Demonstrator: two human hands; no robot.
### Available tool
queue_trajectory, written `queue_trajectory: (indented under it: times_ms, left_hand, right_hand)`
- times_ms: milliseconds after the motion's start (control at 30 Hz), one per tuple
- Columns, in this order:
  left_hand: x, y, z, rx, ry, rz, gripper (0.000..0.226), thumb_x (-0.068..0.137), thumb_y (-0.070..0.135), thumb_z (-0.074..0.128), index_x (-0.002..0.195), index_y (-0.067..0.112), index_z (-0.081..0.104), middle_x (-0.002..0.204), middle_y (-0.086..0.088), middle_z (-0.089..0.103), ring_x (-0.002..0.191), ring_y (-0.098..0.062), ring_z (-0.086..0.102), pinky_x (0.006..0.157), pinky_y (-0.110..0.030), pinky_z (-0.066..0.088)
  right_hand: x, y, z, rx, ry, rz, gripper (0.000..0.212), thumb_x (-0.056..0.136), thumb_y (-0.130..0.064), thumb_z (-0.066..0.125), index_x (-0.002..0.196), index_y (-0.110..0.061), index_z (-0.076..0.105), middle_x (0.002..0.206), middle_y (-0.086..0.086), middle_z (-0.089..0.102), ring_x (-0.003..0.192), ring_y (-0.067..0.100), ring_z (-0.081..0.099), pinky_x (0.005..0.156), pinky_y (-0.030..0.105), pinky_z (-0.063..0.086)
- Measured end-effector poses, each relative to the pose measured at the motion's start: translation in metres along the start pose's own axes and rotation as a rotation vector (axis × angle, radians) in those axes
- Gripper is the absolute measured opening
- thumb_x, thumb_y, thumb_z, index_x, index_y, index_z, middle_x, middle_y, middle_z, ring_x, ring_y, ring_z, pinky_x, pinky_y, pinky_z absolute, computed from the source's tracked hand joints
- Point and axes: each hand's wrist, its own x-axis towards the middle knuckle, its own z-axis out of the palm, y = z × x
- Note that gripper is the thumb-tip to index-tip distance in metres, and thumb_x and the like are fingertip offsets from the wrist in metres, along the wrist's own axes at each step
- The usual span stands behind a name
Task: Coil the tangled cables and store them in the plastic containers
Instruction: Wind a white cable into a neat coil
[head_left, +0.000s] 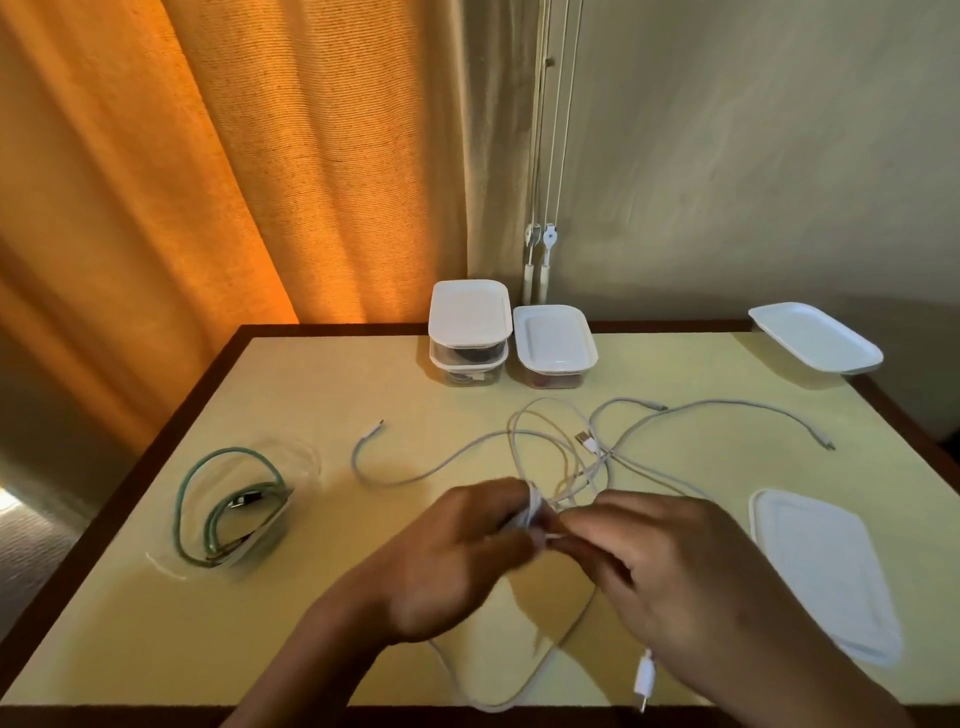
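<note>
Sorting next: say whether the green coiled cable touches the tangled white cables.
Apart. Head view shows bare yellow tabletop between the green coiled cable and the nearest end of the white cables.

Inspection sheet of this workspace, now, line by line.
Surface: table, pale yellow top, dark wood edge.
Job's things: two stacked containers and a third container, all lidded, at the back; clear open container on the left holding a green cable; near lid on the right; far lid at the back right.
Clutter: nothing seen.
Grips: left hand and right hand both pinch a bundle of the white cables; motion-blurred.
Cables: white cables tangled mid-table, ends spread loose; one plug near the front edge.
Surroundings: orange curtain, blind cords, plain wall.
</note>
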Motion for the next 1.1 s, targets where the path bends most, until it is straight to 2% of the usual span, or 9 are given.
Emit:
queue_trajectory:
  times_ms: [100,200,267,433,600,700,800,900,1100]
  left_hand:
    - [-0.001,0.004,-0.002,-0.001,-0.153,-0.027,0.022,0.091,0.003,0.055,0.099,0.013,0.072,0.096,-0.004,0.072,0.094,-0.021,0.067,0.086,-0.04,0.052]
    - [-0.002,0.007,-0.004,-0.118,-0.197,-0.014,0.018,0.096,0.005,0.055,0.099,0.005,0.072,0.095,-0.015,0.074,0.093,-0.031,0.066,0.09,-0.053,0.048]
    - [-0.002,0.008,-0.008,-0.188,-0.233,0.008,0.016,0.102,0.006,0.057,0.103,-0.001,0.072,0.099,-0.019,0.075,0.094,-0.029,0.068,0.09,-0.05,0.05]
    - [-0.002,0.011,-0.013,-0.363,-0.286,0.048,0.024,0.104,0.007,0.053,0.112,-0.011,0.068,0.114,-0.023,0.074,0.106,-0.029,0.07,0.091,-0.036,0.052]
    - [-0.002,0.01,-0.008,-0.397,-0.144,0.066,0.022,0.099,0.012,0.062,0.11,-0.003,0.075,0.112,-0.016,0.076,0.11,-0.036,0.07,0.09,-0.045,0.053]
    - [0.0,0.009,-0.003,-0.441,-0.013,0.074,0.021,0.098,0.015,0.065,0.1,-0.001,0.077,0.101,-0.018,0.077,0.099,-0.037,0.071,0.087,-0.049,0.054]
    - [0.004,0.007,-0.001,-0.637,-0.049,0.041,0.019,0.091,0.007,0.058,0.087,-0.009,0.068,0.084,-0.026,0.068,0.079,-0.036,0.065,0.083,-0.049,0.052]
    - [0.006,0.009,-0.003,-0.729,-0.12,0.018,0.019,0.086,0.002,0.051,0.082,-0.015,0.059,0.077,-0.024,0.058,0.068,-0.033,0.059,0.083,-0.048,0.054]
    - [0.005,0.011,-0.004,-0.749,-0.211,0.011,0.02,0.088,-0.001,0.048,0.081,-0.016,0.059,0.076,-0.024,0.062,0.073,-0.035,0.061,0.085,-0.052,0.055]
  right_hand:
    - [0.002,0.013,-0.003,0.046,0.096,0.013,0.011,0.085,-0.031,0.071,0.095,-0.027,0.075,0.088,-0.016,0.066,0.076,0.007,0.064,0.059,0.03,0.055]
    - [0.003,0.019,0.007,0.312,0.025,0.139,0.021,0.095,-0.033,0.067,0.112,-0.028,0.077,0.099,-0.019,0.071,0.09,0.005,0.069,0.072,0.024,0.054]
    - [0.003,0.022,0.012,0.564,-0.074,0.282,0.024,0.092,-0.03,0.066,0.114,-0.031,0.077,0.103,-0.02,0.073,0.096,0.006,0.07,0.075,0.019,0.052]
    - [0.006,0.02,0.014,0.923,-0.123,0.404,0.02,0.089,-0.024,0.066,0.099,-0.035,0.079,0.105,-0.006,0.075,0.097,0.016,0.07,0.078,0.034,0.057]
    - [0.008,0.017,0.012,0.924,-0.014,0.371,0.015,0.084,-0.03,0.067,0.089,-0.025,0.08,0.088,0.002,0.073,0.083,0.021,0.068,0.073,0.032,0.055]
    - [0.01,0.02,0.01,0.822,0.037,0.332,0.011,0.085,-0.032,0.069,0.084,-0.027,0.078,0.083,-0.002,0.071,0.079,0.021,0.065,0.07,0.033,0.052]
    - [0.009,0.021,0.01,0.799,0.045,0.328,0.006,0.085,-0.033,0.071,0.082,-0.03,0.076,0.085,-0.005,0.071,0.081,0.018,0.065,0.073,0.024,0.048]
    - [0.007,0.021,0.014,0.87,0.025,0.339,0.004,0.087,-0.031,0.076,0.086,-0.028,0.076,0.092,0.0,0.072,0.086,0.02,0.066,0.077,0.032,0.052]
    - [0.005,0.023,0.011,0.898,-0.035,0.335,0.004,0.087,-0.026,0.075,0.091,-0.028,0.076,0.09,0.0,0.07,0.088,0.022,0.066,0.081,0.038,0.054]
